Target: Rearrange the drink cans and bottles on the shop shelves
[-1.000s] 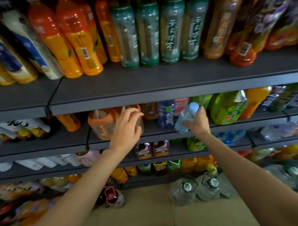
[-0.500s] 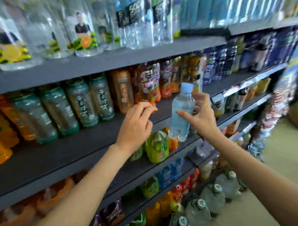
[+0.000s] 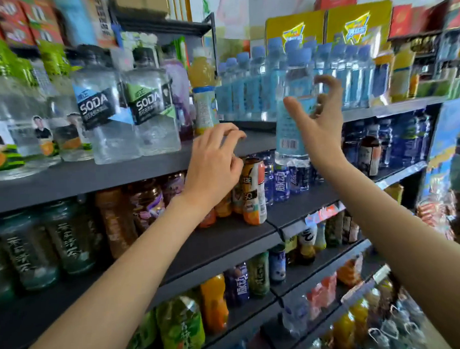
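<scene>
Water bottle [image 3: 291, 113] with a pale blue cap and label is held upright in the right hand [image 3: 317, 125], raised in front of the upper shelf [image 3: 134, 170]. The right arm reaches up and forward, palm turned toward the left. The thumb lies against the near side of the bottle and the fingers [image 3: 330, 85] curl round its far side, spread loosely; how firm the contact is cannot be told because of motion blur. The bottle's base hangs below the hand, level with the front edge of the upper shelf.

The left hand [image 3: 214, 164] is extended to the left of the bottle, palm down, fingers relaxed and slightly bent. It holds nothing. It hovers at the shelf's front edge, apart from the bottle.

Behind and above the right hand stands a packed row of matching blue-capped water bottles [image 3: 259, 88]; the count cannot be told. Above and left of the left hand stand two clear soda bottles [image 3: 126, 107] marked SODA. Just beyond the left hand's fingertips stands one yellow juice bottle [image 3: 203, 91]. Directly below the left hand, on the next shelf down, stands one orange and white can [image 3: 253, 191]. Lower shelves beneath both forearms carry mixed drinks.
</scene>
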